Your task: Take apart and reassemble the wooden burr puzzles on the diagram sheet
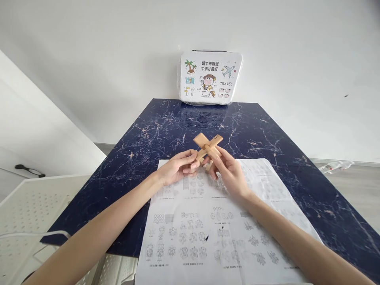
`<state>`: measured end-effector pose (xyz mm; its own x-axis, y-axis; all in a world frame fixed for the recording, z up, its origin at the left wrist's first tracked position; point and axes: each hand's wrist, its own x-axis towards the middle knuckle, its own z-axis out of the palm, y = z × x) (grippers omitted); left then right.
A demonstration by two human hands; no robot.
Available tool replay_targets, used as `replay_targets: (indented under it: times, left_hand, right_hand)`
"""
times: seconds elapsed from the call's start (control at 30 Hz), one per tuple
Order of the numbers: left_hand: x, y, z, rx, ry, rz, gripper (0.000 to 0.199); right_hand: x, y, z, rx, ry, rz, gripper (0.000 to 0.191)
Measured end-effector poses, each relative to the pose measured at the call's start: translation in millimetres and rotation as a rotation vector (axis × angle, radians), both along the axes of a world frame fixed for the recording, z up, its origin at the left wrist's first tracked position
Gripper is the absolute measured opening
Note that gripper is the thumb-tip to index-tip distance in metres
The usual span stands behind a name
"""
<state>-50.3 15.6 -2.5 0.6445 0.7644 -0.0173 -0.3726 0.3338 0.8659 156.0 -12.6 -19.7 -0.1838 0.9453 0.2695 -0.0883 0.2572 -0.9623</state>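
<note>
Both hands meet over the far edge of a printed paper sheet (178, 229). Between them is a wooden interlocking puzzle (207, 147), its light wood bars crossing in an X and a dark mark on the upper right bar. My left hand (179, 166) pinches the puzzle's lower left end with thumb and fingers. On the other side my right hand (230, 170) grips the right bar, thumb on top and fingers curled beneath. More wood shows low between the hands, partly hidden by the fingers. Rows of small assembly diagrams cover the sheet.
A dark blue marble-patterned table (142, 130) lies under the sheet. At its back, against the wall, stands a white cartoon-printed case (210, 77) in clear wrap. White perforated shelving (38, 202) and a cable (32, 234) are at left; a clear plastic package (335, 167) lies on the floor at right.
</note>
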Motion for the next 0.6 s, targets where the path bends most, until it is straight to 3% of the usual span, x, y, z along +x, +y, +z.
replay_targets:
  times: [0.13,0.23,0.47,0.6]
  left_hand:
    - [-1.5,2.4,-0.3,-0.011,0.037,0.064,0.023]
    - [-2.8,3.3,-0.6,-0.031,0.059,0.051,0.027]
    - [-5.0,4.7,-2.6,-0.018,0.073,0.037,0.025]
    - [-5.1,4.8,-1.5,-0.007,0.075,0.045,0.024]
  right_hand:
    - [10.4,9.4,1.5,-0.016,0.068,-0.128,0.042]
    - [26.0,23.0,0.1,-0.002,0.057,-0.31,0.039]
    - [68.1,55.5,-5.3,-0.067,0.031,-0.707,0.01]
    - [83.3,62.2,-7.6,-0.039,-0.076,-0.876,0.007]
